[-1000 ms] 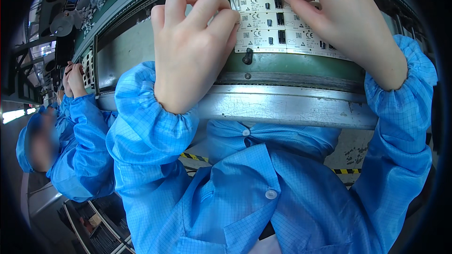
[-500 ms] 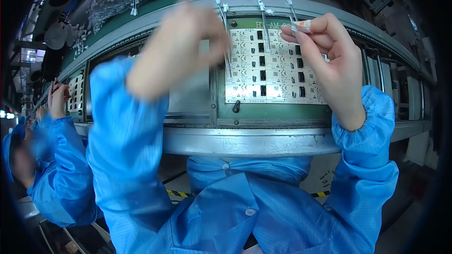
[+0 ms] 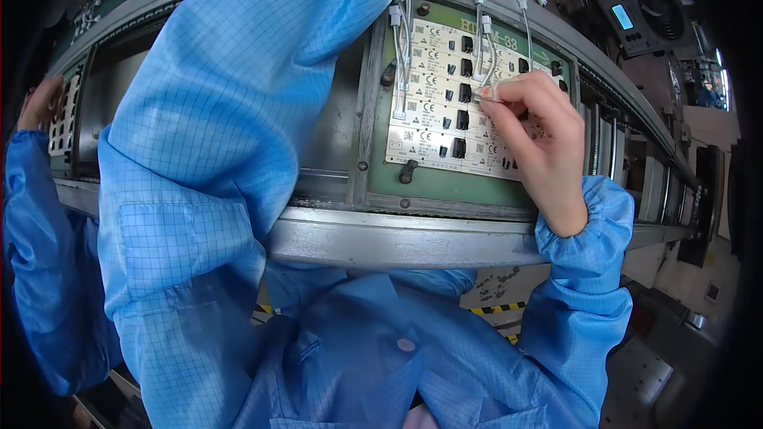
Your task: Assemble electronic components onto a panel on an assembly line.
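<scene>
My right hand (image 3: 540, 115) is closed in a pinch over the panel of white circuit boards (image 3: 429, 139). Its thumb and index finger meet at the lower end of a thin wire lead (image 3: 494, 56), whose white connector stands above. Whitish wrapping shows at the index fingertip. Black components and printed labels line the boards, which sit in a green fixture (image 3: 457, 188). More wire leads (image 3: 403, 59) with white plugs lie across the left boards and the upper edge. My left arm (image 3: 230, 87) stretches past the top of the picture; its hand is out of sight.
A metal rail (image 3: 397, 242) runs along the near side of the conveyor. At the upper right stands a grey device (image 3: 636, 16) with a lit screen. Another person's hand (image 3: 40, 103) is beside a second board panel (image 3: 65, 115) at the far left.
My left hand has swung up and out of the picture, its sleeve now covering the left middle. My right hand has come down onto the boards with a wire lead. The view has turned somewhat.
</scene>
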A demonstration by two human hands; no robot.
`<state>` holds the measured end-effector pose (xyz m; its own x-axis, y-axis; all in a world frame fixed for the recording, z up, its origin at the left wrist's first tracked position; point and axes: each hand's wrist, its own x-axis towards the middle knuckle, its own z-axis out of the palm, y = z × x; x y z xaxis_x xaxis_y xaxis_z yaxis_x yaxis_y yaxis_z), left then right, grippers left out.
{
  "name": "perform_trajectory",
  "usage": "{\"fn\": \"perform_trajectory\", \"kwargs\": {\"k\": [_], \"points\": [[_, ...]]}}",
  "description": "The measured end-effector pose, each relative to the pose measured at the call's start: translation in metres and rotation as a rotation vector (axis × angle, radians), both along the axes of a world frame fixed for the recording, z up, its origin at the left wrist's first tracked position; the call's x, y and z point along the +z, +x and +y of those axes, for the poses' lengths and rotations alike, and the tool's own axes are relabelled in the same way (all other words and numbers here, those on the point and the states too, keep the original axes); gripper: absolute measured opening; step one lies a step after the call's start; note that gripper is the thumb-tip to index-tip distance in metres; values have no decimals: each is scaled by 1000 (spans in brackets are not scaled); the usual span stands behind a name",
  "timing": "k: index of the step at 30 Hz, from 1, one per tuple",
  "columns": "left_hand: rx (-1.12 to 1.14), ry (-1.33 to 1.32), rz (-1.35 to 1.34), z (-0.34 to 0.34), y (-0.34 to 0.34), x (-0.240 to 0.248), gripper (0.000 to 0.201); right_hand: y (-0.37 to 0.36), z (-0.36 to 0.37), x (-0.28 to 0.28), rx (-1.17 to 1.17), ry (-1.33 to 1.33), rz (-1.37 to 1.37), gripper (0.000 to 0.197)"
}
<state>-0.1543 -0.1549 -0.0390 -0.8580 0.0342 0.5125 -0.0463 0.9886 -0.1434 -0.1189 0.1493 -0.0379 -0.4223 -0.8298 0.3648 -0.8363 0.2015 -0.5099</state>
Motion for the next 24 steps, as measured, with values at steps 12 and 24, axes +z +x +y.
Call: {"fn": "perform_trajectory", "kwargs": {"k": [12, 24], "points": [[-28, 99, -17, -14, 4, 10, 15, -1, -9, 13, 54, 86, 199, 8], [-151, 200, -168, -24, -12, -2, 12, -2, -6, 11, 121, 105, 277, 12]]}}
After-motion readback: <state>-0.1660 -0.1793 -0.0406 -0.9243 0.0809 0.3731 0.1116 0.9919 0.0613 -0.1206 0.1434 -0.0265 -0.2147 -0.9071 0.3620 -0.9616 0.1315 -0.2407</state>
